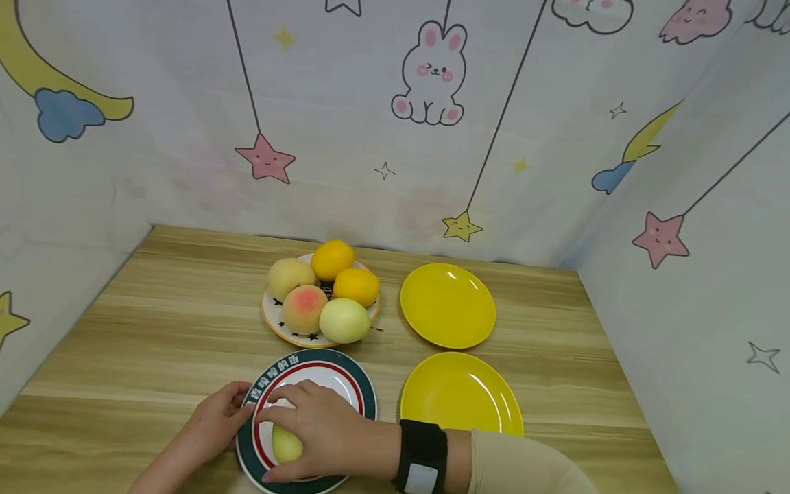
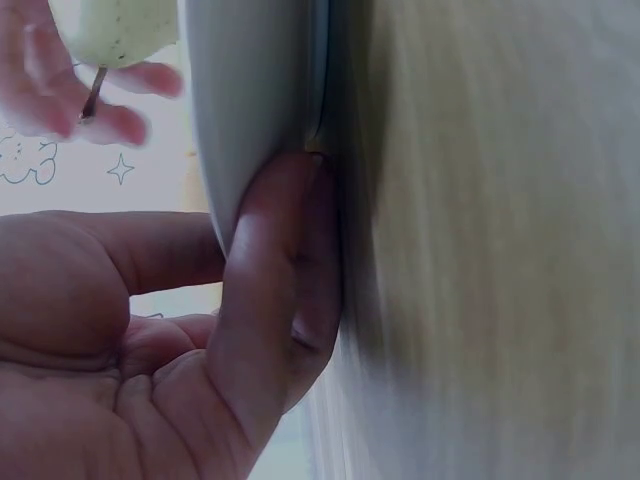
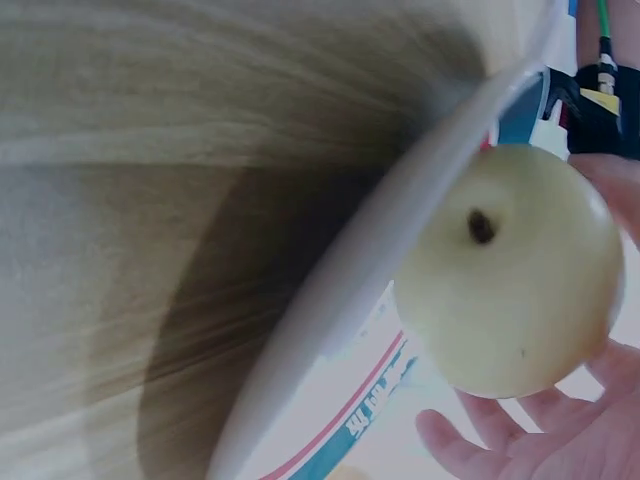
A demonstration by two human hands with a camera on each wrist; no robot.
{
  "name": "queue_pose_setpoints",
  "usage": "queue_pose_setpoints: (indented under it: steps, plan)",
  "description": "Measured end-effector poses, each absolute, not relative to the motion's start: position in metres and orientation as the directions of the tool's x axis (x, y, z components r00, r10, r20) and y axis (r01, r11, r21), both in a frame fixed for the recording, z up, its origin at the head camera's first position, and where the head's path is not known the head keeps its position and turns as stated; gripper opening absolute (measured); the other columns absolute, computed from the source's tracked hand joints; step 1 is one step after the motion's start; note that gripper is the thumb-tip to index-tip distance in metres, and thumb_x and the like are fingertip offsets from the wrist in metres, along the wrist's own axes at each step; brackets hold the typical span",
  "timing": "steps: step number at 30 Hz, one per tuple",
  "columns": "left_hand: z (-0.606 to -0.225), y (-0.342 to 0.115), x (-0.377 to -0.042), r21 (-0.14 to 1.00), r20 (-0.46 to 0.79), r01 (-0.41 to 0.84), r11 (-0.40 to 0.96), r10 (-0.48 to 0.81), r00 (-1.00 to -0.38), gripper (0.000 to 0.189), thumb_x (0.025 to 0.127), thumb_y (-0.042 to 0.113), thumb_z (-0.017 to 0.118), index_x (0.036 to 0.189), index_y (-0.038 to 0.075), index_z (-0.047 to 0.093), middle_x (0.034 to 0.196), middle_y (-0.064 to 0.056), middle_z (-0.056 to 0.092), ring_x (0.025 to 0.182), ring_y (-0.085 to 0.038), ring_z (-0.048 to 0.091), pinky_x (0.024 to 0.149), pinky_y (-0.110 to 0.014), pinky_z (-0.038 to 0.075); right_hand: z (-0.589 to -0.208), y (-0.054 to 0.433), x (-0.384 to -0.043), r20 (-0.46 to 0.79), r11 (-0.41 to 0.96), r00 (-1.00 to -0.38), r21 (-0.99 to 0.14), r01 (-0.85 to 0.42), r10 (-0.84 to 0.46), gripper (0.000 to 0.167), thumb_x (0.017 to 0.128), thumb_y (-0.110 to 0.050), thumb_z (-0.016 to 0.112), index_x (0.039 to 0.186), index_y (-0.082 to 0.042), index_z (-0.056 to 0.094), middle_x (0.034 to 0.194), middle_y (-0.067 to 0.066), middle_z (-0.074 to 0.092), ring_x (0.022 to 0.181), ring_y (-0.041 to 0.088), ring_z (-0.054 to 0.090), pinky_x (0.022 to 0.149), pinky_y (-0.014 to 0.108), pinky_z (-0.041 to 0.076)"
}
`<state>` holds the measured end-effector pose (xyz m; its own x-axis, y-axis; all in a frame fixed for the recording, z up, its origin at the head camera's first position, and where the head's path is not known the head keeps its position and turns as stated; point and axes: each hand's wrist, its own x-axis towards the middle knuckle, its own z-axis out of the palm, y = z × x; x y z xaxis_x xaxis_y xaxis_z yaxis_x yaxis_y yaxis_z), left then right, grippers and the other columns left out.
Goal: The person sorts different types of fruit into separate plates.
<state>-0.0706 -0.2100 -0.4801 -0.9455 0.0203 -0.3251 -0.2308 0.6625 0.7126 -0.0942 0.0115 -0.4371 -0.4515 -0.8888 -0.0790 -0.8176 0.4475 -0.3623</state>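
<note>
A white plate with a dark green rim and a red ring [image 1: 367,391] lies at the front of the table. My left hand [image 1: 212,422] pinches its left edge, thumb on top and curled fingers tucked under the rim, as the left wrist view shows. Over the plate's middle, my right hand [image 1: 327,429] holds a pale yellow-green pear [image 1: 286,444] with its fingers spread around it. The pear's stem [image 2: 93,95] shows in the left wrist view, and its dark blossom end [image 3: 481,226] in the right wrist view.
Behind stands a white patterned plate [image 1: 270,319] bearing two lemons [image 1: 356,287], a peach [image 1: 304,309], another pear [image 1: 344,321] and a yellowish round fruit [image 1: 290,279]. Two yellow plates, one farther [image 1: 448,305] and one nearer [image 1: 459,394], lie to the right. Printed cloth walls enclose the wooden table [image 1: 154,329].
</note>
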Motion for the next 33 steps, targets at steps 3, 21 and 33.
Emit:
queue_pose_setpoints:
  steps: [3, 21, 33]
  plan:
    - [-0.48, -0.21, -0.071, 0.712, -0.329, -0.234, 0.662, 0.021, -0.944, 0.038, 0.1, 0.005, 0.061, 0.129, -0.017, 0.053, 0.104, -0.018, 0.07, 0.095, -0.027, 0.07, 0.083, -0.042, 0.058, -0.431, 0.014, -0.094, -0.028, 0.464, -0.491, -0.38, -0.801, -0.871, 0.058, 0.094, -0.061, 0.066, 0.145, -0.036, 0.054, 0.151, -0.008, 0.05, 0.134, 0.009, 0.05, 0.109, 0.022, 0.044]
    - [-0.481, -0.209, -0.07, 0.721, -0.334, -0.244, 0.648, 0.017, -0.942, 0.038, 0.101, 0.005, 0.059, 0.13, -0.017, 0.053, 0.104, -0.017, 0.07, 0.095, -0.027, 0.07, 0.085, -0.044, 0.059, -0.423, 0.025, -0.111, 0.079, 0.566, -0.617, -0.321, -0.76, -0.783, 0.062, 0.094, -0.062, 0.062, 0.148, -0.032, 0.054, 0.153, -0.001, 0.05, 0.138, 0.018, 0.047, 0.115, 0.039, 0.042]
    - [-0.48, -0.208, -0.069, 0.705, -0.337, -0.25, 0.664, 0.004, -0.941, 0.039, 0.101, 0.006, 0.059, 0.131, -0.018, 0.052, 0.106, -0.019, 0.069, 0.097, -0.028, 0.069, 0.089, -0.049, 0.058, -0.422, 0.031, -0.129, 0.234, 0.623, -0.636, -0.138, -0.77, -0.735, 0.065, 0.091, -0.063, 0.067, 0.146, -0.032, 0.054, 0.154, 0.002, 0.046, 0.137, 0.025, 0.046, 0.114, 0.043, 0.041]
